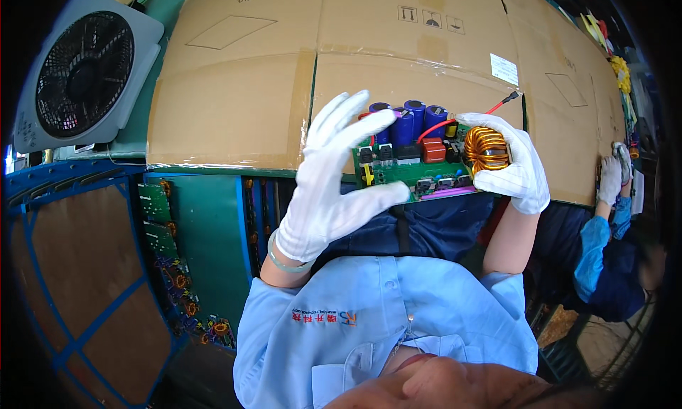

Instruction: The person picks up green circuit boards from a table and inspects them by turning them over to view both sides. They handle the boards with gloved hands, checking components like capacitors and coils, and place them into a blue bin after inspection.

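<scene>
A green circuit board (398, 173) is held up over the near edge of the cardboard-covered table. My right hand (522, 169), in a white glove, grips its right end around a copper-wound coil (486, 150). Blue capacitors (403, 127) stand along the board's far side, beside a red block-shaped part (433, 150). A red wire (490, 111) with a dark tip sticks out past the right hand. My left hand (323, 175), also gloved, is at the board's left end with fingers and thumb spread apart. Whether it touches the board I cannot tell.
Flattened cardboard (234, 111) covers the table. A grey box fan (85, 75) stands at the far left. Several more boards with coils (181, 281) line a green surface at lower left. At the right edge, another person's gloved hands (612, 176) rest by the cardboard.
</scene>
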`<state>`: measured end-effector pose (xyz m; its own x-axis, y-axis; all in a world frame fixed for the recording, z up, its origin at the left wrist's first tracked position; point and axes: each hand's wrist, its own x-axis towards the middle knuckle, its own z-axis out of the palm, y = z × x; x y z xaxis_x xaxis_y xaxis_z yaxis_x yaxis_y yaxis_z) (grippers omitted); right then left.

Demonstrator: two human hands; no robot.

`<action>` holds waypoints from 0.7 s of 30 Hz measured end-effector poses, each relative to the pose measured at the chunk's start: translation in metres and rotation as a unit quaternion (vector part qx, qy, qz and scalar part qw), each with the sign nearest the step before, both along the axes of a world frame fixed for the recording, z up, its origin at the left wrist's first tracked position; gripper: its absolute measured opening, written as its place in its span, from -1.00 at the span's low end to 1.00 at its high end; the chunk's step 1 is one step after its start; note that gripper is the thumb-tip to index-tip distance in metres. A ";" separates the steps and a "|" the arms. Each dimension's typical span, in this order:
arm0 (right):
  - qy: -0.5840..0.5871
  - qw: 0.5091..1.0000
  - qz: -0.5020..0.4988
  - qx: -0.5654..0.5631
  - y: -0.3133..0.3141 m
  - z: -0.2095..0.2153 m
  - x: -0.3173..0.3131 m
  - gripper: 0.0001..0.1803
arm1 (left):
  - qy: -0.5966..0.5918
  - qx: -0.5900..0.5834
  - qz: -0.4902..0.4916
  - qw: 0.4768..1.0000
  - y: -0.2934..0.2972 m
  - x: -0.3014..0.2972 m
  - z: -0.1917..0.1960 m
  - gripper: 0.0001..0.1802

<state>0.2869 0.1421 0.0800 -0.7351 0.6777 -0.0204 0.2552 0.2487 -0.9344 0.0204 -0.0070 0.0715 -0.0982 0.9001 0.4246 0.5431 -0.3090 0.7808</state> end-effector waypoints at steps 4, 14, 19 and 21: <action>0.007 1.000 0.021 0.008 0.004 -0.004 -0.004 -0.17 | 0.033 -0.048 0.035 0.998 0.001 0.007 -0.002 -0.16; 0.010 0.999 0.039 0.033 0.005 -0.007 -0.002 -0.20 | -0.012 -0.099 0.027 0.995 0.007 0.006 -0.012 -0.20; 0.012 0.998 0.034 0.044 0.002 -0.009 0.004 -0.20 | -0.018 -0.110 -0.002 0.994 0.010 0.007 -0.015 -0.22; 0.020 0.998 0.046 0.040 0.004 -0.013 0.000 -0.20 | -0.021 -0.117 0.009 0.993 0.006 0.007 -0.014 -0.24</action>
